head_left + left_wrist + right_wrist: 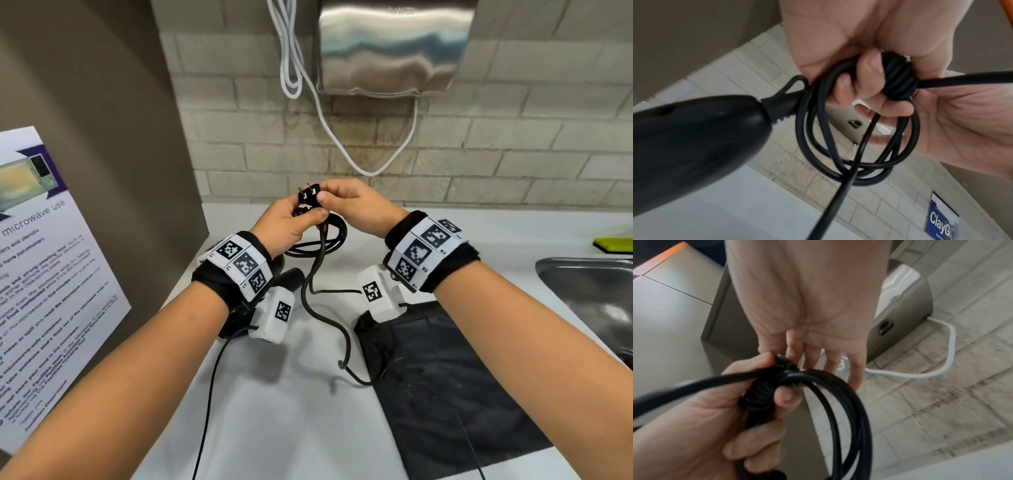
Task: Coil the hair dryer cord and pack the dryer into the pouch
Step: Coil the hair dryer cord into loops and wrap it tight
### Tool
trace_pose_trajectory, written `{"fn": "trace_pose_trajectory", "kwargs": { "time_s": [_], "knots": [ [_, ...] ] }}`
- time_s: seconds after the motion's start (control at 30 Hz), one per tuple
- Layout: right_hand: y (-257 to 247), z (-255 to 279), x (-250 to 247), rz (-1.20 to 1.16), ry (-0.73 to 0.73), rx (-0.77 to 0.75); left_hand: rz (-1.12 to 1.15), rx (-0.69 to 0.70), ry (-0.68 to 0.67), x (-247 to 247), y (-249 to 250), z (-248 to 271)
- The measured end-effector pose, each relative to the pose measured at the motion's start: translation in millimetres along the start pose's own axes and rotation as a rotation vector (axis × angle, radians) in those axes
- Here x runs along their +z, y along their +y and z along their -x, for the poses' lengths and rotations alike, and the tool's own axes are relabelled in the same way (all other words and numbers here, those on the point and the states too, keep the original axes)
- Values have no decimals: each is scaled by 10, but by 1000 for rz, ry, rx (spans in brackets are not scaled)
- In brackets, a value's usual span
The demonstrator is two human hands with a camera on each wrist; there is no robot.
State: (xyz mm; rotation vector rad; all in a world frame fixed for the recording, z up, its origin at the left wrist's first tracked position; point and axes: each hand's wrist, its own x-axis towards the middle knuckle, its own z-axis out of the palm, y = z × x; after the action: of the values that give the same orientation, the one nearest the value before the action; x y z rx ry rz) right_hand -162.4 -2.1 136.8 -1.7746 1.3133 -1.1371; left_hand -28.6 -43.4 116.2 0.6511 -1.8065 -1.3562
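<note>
Above the white counter (274,411), my left hand (301,219) grips a black cord coil (322,240) at its wrapped middle (898,78), and the loops (859,146) hang below. My right hand (329,197) pinches the black plug (310,195) at the top of the bundle, prongs pointing up and left. In the right wrist view the thumb and forefinger (777,350) close on the plug. A loose stretch of cord (308,291) trails down to the counter. The black hair dryer (291,279) lies under my left wrist, its handle (694,146) close by. The black pouch (445,377) lies flat on the right.
A steel sink (589,294) is at the right edge with a yellow-green sponge (613,245) behind it. A steel hand dryer (394,48) with a white cable (342,147) hangs on the brick wall. A microwave notice (41,274) stands on the left panel.
</note>
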Motion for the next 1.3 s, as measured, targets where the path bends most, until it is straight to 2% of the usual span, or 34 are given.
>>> {"fn": "trace_pose_trajectory", "kwargs": {
  "time_s": [0.07, 0.1, 0.23, 0.3, 0.37, 0.47, 0.63, 0.77, 0.93, 1.03, 1.1, 1.17, 1.23, 1.3],
  "knots": [
    [-30, 6, -32, 20, 59, -10, 35, -22, 14, -7, -11, -13],
    [-20, 0, -62, 8, 147, -30, 45, -33, 26, -28, -34, -31],
    [96, 48, -288, -367, 618, -24, 54, -34, 34, -149, -91, -68],
    [254, 165, -446, -322, 753, 17, 71, -30, 49, -197, -80, -73],
    [453, 329, -543, -126, 778, 19, 89, -13, 68, -228, -80, -86],
    [723, 654, -554, 414, 606, 44, 116, -5, 84, -248, -104, -100],
    [1190, 1080, -645, 796, 387, 260, 131, 9, 76, -265, -131, -115],
    [1466, 1217, -674, 992, 265, 501, 145, 0, 99, -294, -133, -113],
    [1505, 1199, -569, 1015, 66, 808, 153, 6, 134, -335, -140, -128],
    [1386, 1004, -494, 1099, -37, 896, 150, 6, 140, -324, -145, -132],
    [1268, 809, -457, 1019, 76, 768, 164, 1, 145, -333, -145, -142],
    [1096, 586, -359, 743, 220, 454, 173, -6, 139, -322, -150, -157],
    [897, 357, -227, 610, 236, 192, 166, -15, 127, -289, -161, -167],
    [746, 182, -120, 643, 174, 74, 161, -27, 111, -262, -163, -162]
  ]
}}
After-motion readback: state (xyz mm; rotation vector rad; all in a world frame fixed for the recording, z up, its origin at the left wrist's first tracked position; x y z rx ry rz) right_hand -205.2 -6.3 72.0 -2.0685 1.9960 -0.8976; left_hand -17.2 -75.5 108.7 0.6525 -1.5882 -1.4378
